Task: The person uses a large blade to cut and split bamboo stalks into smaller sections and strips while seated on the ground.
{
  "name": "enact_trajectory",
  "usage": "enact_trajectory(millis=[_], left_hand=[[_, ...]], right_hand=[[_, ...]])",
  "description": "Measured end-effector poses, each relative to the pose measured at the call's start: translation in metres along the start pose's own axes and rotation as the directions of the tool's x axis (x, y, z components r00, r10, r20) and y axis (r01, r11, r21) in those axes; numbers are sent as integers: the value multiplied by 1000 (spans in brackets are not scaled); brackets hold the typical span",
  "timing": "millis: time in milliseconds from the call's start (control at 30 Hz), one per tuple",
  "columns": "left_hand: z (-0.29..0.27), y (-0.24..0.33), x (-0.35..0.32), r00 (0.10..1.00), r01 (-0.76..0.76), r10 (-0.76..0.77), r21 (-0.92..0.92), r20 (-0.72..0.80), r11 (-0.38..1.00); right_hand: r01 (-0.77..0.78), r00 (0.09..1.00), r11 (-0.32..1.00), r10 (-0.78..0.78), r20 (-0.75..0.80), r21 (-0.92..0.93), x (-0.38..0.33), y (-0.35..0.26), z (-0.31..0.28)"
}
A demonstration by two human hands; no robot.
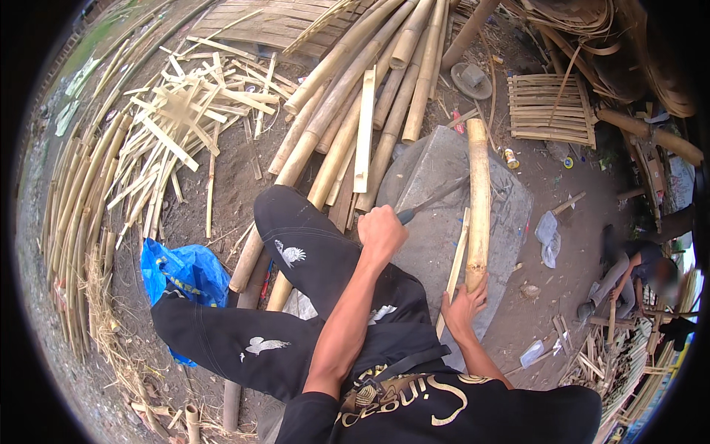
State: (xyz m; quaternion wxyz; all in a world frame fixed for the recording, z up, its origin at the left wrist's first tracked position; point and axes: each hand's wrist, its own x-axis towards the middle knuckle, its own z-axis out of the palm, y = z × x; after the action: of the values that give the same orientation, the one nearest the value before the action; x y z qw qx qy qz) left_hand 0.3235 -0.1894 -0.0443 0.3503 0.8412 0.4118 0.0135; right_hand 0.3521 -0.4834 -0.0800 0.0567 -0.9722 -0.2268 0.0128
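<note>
My left hand (382,235) is closed round the dark handle of a machete (436,194). Its blade points up and right, and the tip end reaches the side of a bamboo pole section (479,203). That section lies lengthwise on a grey stone slab (510,222). At the section's near end, my right hand (466,305) grips it, the thumb on the left side and fingers on the right. A narrow split bamboo strip (456,259) lies left of the section, its lower part beside my right thumb.
Long bamboo poles (347,96) fan out ahead, a split slat (364,133) on top. Left lie a heap of split strips (185,118) and a blue plastic bag (188,270). A slatted bamboo panel (551,111) is far right; another person (629,274) bends over at right.
</note>
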Motion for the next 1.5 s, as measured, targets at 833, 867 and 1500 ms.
enact_trajectory(millis=[833,867,1500], left_hand=[[3,-72,23,991,-105,58,-425,-121,899],[-32,-46,35,896,304,-245,-109,370,946],[-5,-91,43,962,190,-92,-387,258,902]], right_hand=[[530,527,88,-813,-246,843,171,-393,-102],[393,585,369,-807,81,842,210,-378,-77],[-992,-106,-88,134,985,-95,327,-323,278]])
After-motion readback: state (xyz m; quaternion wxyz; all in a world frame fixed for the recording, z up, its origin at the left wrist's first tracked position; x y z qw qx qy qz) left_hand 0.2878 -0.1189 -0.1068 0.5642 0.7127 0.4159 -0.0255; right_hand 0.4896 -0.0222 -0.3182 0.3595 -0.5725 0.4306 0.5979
